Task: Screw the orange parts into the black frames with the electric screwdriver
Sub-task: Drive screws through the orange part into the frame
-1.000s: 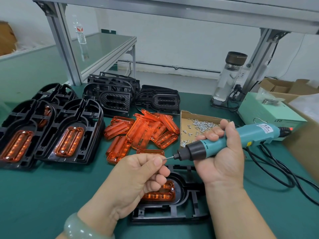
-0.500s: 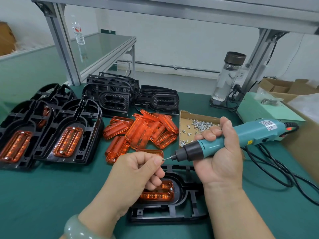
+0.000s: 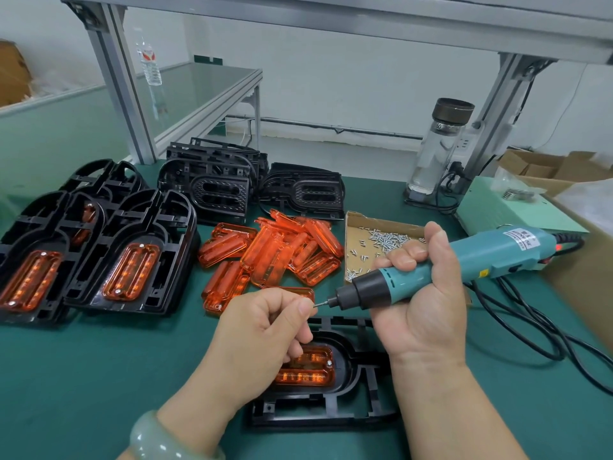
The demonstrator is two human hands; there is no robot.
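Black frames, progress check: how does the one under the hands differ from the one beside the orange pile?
The near frame lies crosswise; the pile-side frame points away. The pile-side frame's orange part shows two screws; the near frame's shows one, the left hand hiding its other end. Both lie flat.

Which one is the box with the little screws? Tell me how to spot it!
On the green table, find the heap of loose orange parts in the middle. Just right of it lies a flat cardboard tray, partly behind the right hand gripping the teal screwdriver. Only it holds tiny silver screws.
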